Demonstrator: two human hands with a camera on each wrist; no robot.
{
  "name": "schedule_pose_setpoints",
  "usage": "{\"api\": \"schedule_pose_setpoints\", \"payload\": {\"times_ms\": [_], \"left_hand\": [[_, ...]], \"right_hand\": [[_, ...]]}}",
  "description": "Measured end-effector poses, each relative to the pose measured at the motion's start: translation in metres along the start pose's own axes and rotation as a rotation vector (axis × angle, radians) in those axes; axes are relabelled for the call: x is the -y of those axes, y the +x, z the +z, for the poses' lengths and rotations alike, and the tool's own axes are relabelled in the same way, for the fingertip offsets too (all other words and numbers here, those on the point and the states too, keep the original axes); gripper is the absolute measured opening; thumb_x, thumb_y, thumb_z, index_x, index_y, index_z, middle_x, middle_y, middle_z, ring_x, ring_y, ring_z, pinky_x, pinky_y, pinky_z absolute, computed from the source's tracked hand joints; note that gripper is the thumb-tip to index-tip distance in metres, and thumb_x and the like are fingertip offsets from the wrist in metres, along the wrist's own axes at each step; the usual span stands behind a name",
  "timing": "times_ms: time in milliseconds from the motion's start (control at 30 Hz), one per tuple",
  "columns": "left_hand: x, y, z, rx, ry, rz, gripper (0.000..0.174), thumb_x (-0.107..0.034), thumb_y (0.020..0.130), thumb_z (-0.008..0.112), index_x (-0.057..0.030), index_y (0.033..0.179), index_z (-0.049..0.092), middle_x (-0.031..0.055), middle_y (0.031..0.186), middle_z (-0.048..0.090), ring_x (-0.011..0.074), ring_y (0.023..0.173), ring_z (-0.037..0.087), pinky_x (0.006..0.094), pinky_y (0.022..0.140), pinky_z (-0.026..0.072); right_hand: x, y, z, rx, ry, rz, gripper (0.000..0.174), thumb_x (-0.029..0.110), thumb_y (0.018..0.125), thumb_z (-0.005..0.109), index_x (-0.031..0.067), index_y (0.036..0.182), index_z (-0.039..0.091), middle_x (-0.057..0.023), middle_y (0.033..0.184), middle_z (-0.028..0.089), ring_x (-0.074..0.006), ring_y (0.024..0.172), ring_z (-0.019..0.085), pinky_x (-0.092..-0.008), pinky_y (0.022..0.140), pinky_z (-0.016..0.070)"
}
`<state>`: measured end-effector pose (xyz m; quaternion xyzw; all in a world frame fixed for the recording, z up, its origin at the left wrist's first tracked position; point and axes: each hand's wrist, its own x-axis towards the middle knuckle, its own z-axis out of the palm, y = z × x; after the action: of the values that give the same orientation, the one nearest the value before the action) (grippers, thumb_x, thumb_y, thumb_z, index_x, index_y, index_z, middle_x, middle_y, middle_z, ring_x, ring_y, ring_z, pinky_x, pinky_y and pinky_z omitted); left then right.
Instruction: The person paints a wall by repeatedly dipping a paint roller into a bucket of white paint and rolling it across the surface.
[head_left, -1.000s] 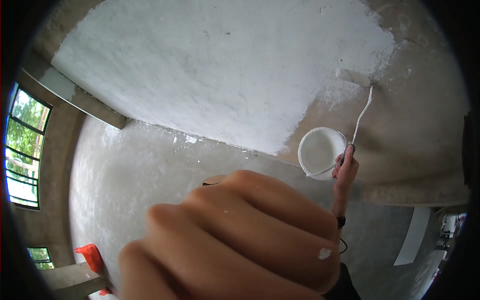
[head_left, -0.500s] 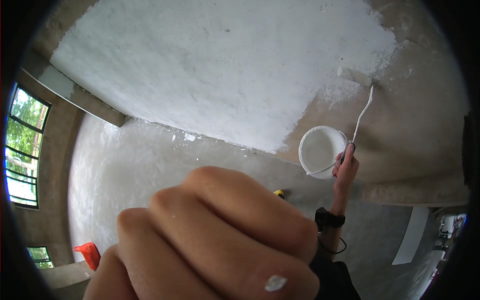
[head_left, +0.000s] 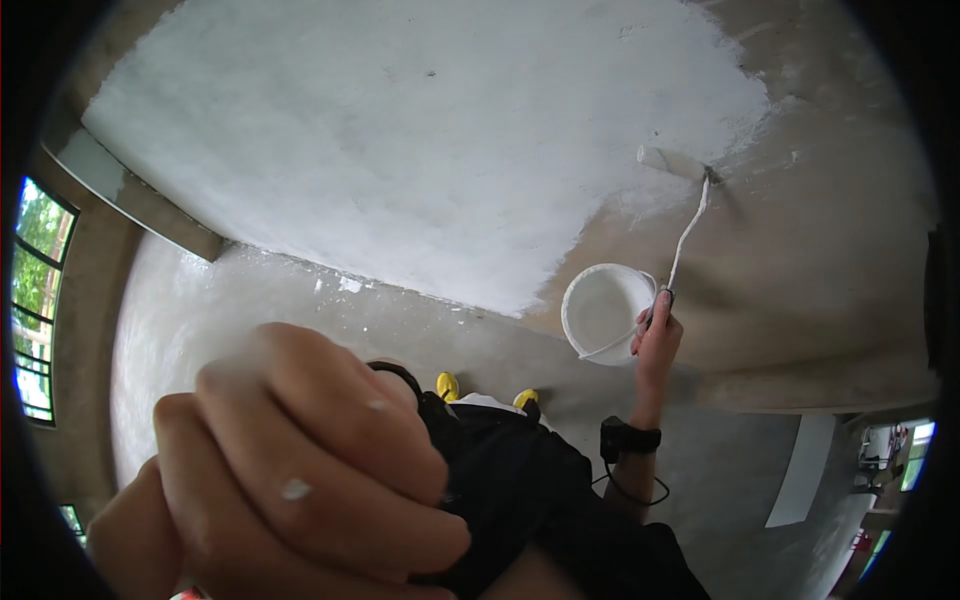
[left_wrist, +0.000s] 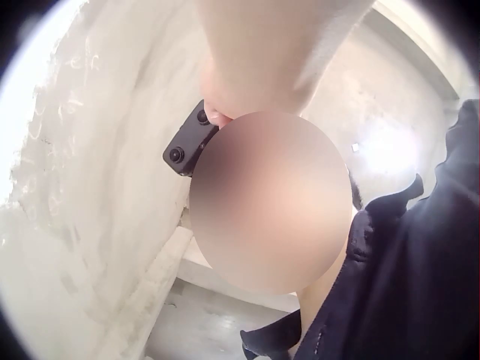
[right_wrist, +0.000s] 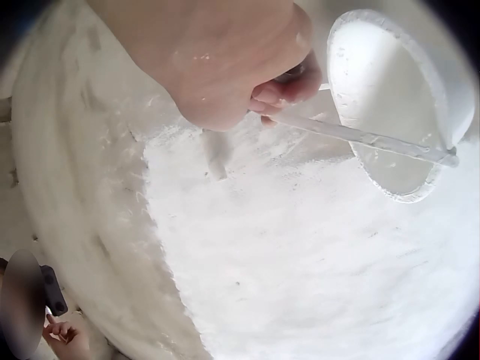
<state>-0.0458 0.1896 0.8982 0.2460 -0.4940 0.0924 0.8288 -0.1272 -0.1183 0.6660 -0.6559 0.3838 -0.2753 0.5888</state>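
In the head view my left hand (head_left: 300,480) fills the lower left, close to the lens, its fingers curled. The right wrist view shows that hand (right_wrist: 66,339) beside a dark two-lens camera (right_wrist: 54,291); no object shows in it. My right hand (head_left: 657,335) grips the dark handle of a paint roller (head_left: 672,163) together with the white bail (head_left: 615,345) of a bucket (head_left: 605,310). Pale liquid shows inside the bucket, which hangs tilted beside the hand. The roller is at the edge of the white paint; whether it touches the wall I cannot tell.
White paint (head_left: 400,150) covers part of the wall, with bare brown-grey wall (head_left: 820,260) to its right. Below are the grey floor (head_left: 240,300) and yellow-toed shoes (head_left: 447,386). Windows (head_left: 38,240) stand far left, and a pale board (head_left: 803,470) lies lower right.
My left hand has moved left and down in the head view, uncovering the shoes and dark clothing. Bucket, roller and right hand appear slightly further left as the view shifts; the right hand keeps its grip.
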Motion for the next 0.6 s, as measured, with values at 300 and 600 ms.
{"api": "schedule_pose_setpoints", "payload": {"times_ms": [300, 600], "left_hand": [[0.013, 0.024, -0.003, -0.004, -0.058, 0.081, 0.027, -0.028, 0.085, 0.054, -0.0074, 0.068, 0.053, -0.0002, 0.048, 0.048, 0.0087, 0.038, 0.038, 0.0209, 0.043, 0.0272], [0.022, 0.009, -0.003, -0.069, 0.020, 0.095, 0.032, -0.033, 0.087, 0.051, -0.0077, 0.068, 0.051, -0.0005, 0.048, 0.047, 0.0085, 0.038, 0.036, 0.0210, 0.044, 0.0257]], "right_hand": [[-0.023, 0.004, 0.004, -0.038, -0.072, -0.030, 0.060, 0.050, 0.100, 0.047, 0.0030, 0.064, 0.051, 0.0004, 0.043, 0.038, -0.0089, 0.034, 0.037, -0.0271, 0.037, 0.0276], [-0.052, 0.016, 0.002, -0.049, -0.096, 0.109, 0.059, 0.051, 0.100, 0.046, 0.0044, 0.064, 0.049, 0.0016, 0.045, 0.035, -0.0078, 0.034, 0.033, -0.0263, 0.034, 0.0261]]}}
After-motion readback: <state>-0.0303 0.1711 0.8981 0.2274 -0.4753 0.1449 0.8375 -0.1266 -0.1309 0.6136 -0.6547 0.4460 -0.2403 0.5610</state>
